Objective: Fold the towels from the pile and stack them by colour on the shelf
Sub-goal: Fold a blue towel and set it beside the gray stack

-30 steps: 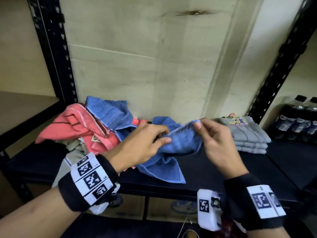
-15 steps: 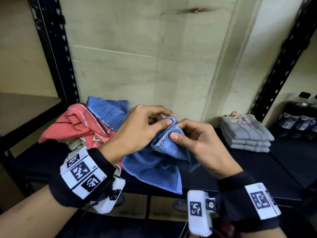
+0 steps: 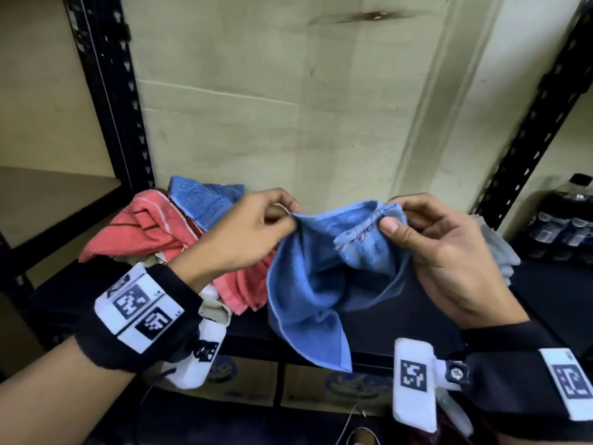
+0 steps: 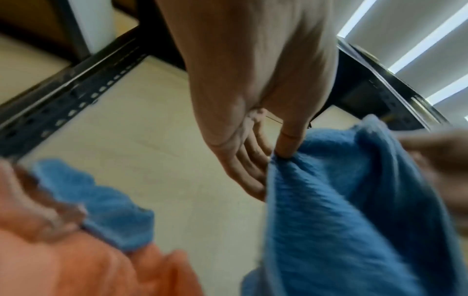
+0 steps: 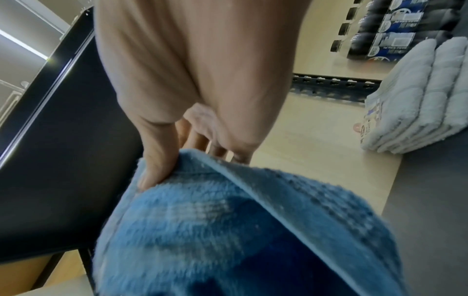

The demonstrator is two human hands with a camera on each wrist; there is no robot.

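Note:
A blue towel (image 3: pixel 308 284) hangs in the air over the black shelf (image 3: pixel 552 303), held by its top edge. My left hand (image 3: pixel 250 232) pinches the towel's left corner between thumb and fingers. My right hand (image 3: pixel 426 239) pinches the right corner, thumb in front. The towel (image 4: pixel 341 210) sags between the hands, its lower tip dangling below the shelf's front edge. Behind my left hand lies the pile: a coral striped towel (image 3: pixel 141 229) and another blue towel (image 3: pixel 205 200). A stack of folded grey towels (image 3: pixel 497 252) sits at the right, partly hidden by my right hand.
Black slotted uprights (image 3: pixel 109 91) frame the shelf bay against a pale wall. Packs of dark bottles (image 3: pixel 564 220) stand at the far right. Cardboard boxes (image 3: pixel 244 380) sit under the shelf. The grey stack (image 5: pixel 418 96) shows close beside my right hand in the right wrist view.
My hands, close together on the bunched blue towel half a second ago, have drawn apart and stretched its top edge. The towel now hangs spread between them.

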